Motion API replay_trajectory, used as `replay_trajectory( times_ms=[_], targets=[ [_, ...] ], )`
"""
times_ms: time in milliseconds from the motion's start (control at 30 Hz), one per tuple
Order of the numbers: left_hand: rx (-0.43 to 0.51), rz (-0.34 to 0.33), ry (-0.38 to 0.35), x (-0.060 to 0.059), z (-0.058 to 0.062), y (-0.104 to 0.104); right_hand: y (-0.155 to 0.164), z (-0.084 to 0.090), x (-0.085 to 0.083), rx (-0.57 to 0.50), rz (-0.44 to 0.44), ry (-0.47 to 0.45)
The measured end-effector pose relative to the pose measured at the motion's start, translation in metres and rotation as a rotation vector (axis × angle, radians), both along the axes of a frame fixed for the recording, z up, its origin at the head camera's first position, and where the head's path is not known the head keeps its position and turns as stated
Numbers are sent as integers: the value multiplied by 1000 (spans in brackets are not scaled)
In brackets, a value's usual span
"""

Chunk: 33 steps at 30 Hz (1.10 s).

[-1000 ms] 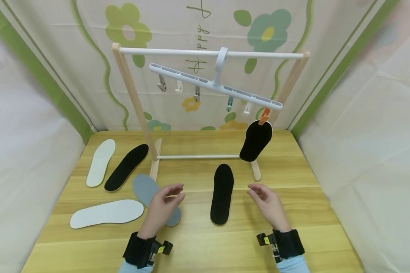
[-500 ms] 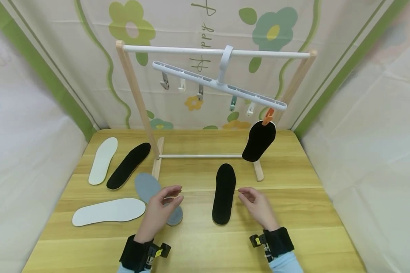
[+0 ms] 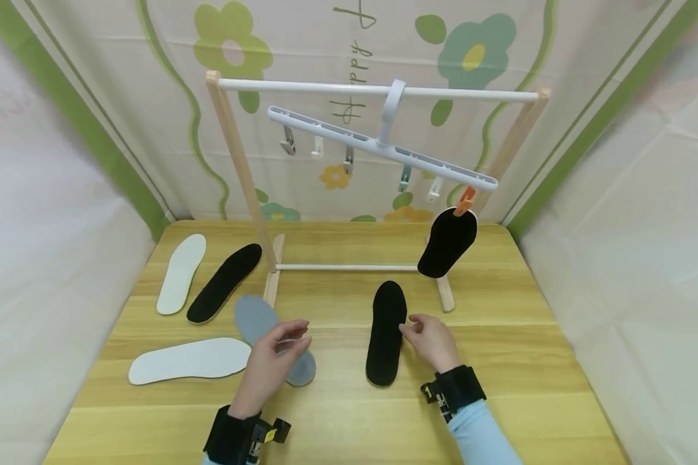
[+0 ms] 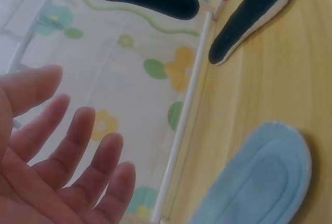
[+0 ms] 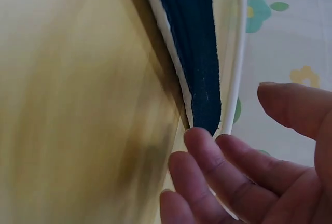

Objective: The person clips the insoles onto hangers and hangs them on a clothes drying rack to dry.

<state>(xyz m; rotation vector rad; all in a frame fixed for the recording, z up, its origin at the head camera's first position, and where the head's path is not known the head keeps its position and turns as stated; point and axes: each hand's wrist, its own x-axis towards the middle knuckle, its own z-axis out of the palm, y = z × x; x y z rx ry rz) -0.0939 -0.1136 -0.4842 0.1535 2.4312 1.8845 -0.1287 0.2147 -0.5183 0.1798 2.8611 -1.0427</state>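
A black insole (image 3: 385, 349) with a pale edge lies lengthwise on the table, in the middle of the head view. My right hand (image 3: 432, 342) is at its right side, fingertips right at the edge; the right wrist view shows the thumb (image 5: 290, 107) held well apart from the fingers. My left hand (image 3: 270, 361) hovers over a grey insole (image 3: 254, 316), partly covering it, with relaxed fingers and nothing in them. Another black insole (image 3: 449, 242) hangs from an orange clip (image 3: 465, 203) at the right end of a white hanger (image 3: 349, 137).
The hanger tilts down to the right on a wooden rack's white top bar (image 3: 308, 85). Several unused clips, such as a teal one (image 3: 405, 177), dangle from it. Two white insoles (image 3: 188, 360) and a black insole (image 3: 225, 284) lie on the left of the table (image 3: 337, 426).
My right hand has moved left to the edge of the black insole on the table. My left hand stays over the grey insole. The head view has shifted slightly.
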Motion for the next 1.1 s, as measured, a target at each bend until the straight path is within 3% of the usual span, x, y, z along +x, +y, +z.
replay_trajectory(
  times_ms=[167,500,833,1100],
  targets=[
    [-2,20,-8,2,1,-3,-2,0,-15,89,11,-13],
    [10,42,-30,3,-1,-6,-1,2,-34,148,7,-34],
    [-10,28,-24,1,-3,-5,-7,1,-51,281,32,-1],
    [-22,27,-35,0,-3,-1,-10,1,-63,348,39,-53]
  ],
)
